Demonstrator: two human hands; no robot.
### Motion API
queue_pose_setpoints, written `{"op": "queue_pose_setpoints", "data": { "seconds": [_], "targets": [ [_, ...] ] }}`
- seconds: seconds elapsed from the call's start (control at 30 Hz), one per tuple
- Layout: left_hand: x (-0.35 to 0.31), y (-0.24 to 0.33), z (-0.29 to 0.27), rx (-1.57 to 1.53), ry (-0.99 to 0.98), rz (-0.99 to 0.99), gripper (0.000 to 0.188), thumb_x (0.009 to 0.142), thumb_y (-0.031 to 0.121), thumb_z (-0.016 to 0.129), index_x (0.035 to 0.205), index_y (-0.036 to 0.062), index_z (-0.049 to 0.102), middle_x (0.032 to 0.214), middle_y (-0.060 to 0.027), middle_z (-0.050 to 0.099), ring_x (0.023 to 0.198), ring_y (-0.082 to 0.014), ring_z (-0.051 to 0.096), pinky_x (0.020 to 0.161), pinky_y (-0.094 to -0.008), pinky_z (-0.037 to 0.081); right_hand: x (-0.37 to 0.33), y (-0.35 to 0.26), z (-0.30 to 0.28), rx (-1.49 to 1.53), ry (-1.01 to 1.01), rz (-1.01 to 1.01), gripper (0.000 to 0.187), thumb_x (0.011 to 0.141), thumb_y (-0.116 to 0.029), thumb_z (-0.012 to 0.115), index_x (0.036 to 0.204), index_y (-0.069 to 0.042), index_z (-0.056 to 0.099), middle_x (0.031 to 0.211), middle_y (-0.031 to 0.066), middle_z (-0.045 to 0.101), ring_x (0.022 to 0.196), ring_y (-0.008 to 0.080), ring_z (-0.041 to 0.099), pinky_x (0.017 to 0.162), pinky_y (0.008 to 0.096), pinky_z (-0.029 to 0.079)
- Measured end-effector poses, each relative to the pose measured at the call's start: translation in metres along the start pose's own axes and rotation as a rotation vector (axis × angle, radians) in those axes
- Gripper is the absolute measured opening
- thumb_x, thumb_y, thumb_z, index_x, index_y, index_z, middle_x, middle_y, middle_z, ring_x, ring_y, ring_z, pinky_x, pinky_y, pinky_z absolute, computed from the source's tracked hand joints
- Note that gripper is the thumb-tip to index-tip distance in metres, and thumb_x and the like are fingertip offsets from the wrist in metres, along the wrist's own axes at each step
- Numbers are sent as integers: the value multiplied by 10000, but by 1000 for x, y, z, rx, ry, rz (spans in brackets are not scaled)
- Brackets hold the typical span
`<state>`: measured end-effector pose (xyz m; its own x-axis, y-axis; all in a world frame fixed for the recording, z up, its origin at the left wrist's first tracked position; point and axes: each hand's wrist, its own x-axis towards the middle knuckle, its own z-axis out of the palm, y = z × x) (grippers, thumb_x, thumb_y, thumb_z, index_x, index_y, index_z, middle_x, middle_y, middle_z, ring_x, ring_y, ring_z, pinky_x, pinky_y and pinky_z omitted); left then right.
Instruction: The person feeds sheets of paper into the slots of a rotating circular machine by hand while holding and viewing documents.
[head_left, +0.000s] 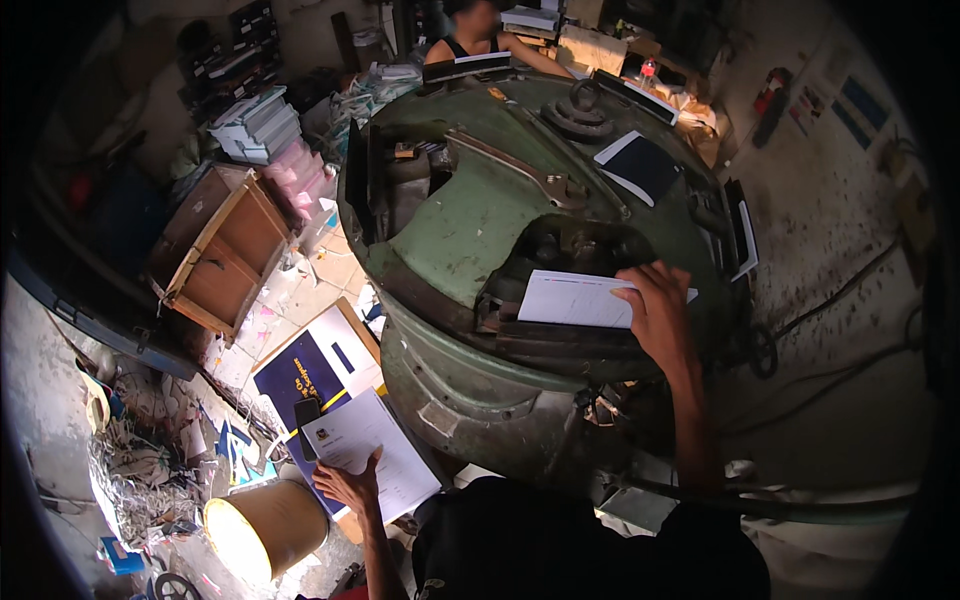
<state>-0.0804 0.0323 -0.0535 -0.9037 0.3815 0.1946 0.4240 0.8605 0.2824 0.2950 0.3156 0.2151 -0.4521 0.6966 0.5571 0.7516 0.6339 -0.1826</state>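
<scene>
My shirt (pixel 600 545) is black, and this machine (pixel 440 240) is a worn, patchy green. The sheets (pixel 570 298) are white with faint thin lines, the page stack (pixel 395 430) white too, the cover (pixel 283 385) navy with yellow lettering, the bucket (pixel 280 522) kinda yellowish tan.

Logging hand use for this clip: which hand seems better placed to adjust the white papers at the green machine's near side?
Right, most likely: the right hand holds the white papers near their right end. The left hand is on separate sheets, lower left.

Dim overall; glare on yellow bin (pixel 275 528); right side murky; fisheye-bent edges; black corners
</scene>
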Motion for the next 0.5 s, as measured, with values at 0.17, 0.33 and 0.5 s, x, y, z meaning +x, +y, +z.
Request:
{"op": "queue_pose_setpoints", "data": {
  "seconds": [0.17,0.33,0.5],
  "targets": [
    [-1,2,-4,-27,-81,-68,1277,414,657,887,1326,-80,380,1194,-228,507,1157,-395,475,932,-529,386,-4,8,1,-18,-118,10,139,800,-21,674,932,-62,680,852,57,630,898,247,552,897,411,333],
    [1,1,-5,-69,-103,-34,1289,444,677,870,1353,-87,367,1270,-247,507,1224,-411,467,955,-548,385,-11,31,-3,-66,-135,53,123,794,-40,687,911,-62,719,851,50,645,899,232,556,926,400,325],
    [-1,0,-4,-60,-108,-43,1282,454,683,865,1358,-76,363,1266,-250,513,1220,-420,475,956,-563,393,-23,57,-11,8,-141,139,170,784,-3,701,953,-11,718,926,111,672,915,295,582,855,417,432]
  ]
}}
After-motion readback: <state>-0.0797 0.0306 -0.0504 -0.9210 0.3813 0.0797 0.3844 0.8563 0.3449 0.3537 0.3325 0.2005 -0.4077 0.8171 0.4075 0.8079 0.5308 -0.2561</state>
